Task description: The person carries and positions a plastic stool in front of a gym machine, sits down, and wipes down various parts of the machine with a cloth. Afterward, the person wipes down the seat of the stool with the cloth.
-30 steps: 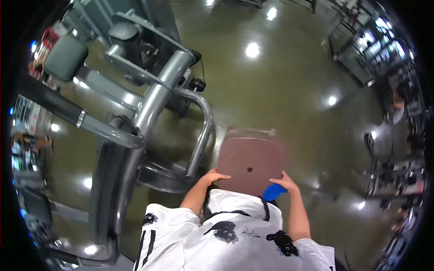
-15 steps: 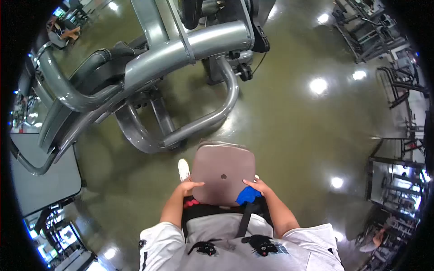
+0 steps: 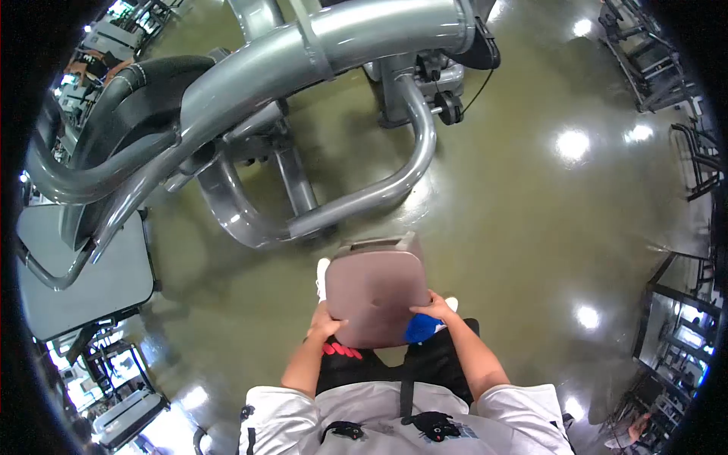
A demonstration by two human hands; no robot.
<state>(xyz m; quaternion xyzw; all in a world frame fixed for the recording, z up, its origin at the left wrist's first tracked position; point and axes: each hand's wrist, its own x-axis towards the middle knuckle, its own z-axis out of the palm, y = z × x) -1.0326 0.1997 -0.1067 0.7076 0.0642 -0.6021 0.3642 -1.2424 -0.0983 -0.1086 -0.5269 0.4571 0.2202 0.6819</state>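
A brownish-mauve plastic stool with a rounded square seat is held in front of my body, over my feet. Part of its frame shows below the far edge of the seat. My left hand grips the seat's left side, thumb on top. On the right side my right hand grips it the same way, and a blue cloth sits by that hand against the stool's near corner. The fingers under the seat are mostly hidden. Red shapes show on dark trousers below my left hand.
A large grey tubular exercise machine stands ahead, its curved lower bar just beyond the stool. At left is a grey panel. Gym equipment lines the right, above a shiny floor. Another person is at far left.
The machine sits larger and further right in view. The stool has tilted, so its far side now shows under the seat. Both hands still hold it.
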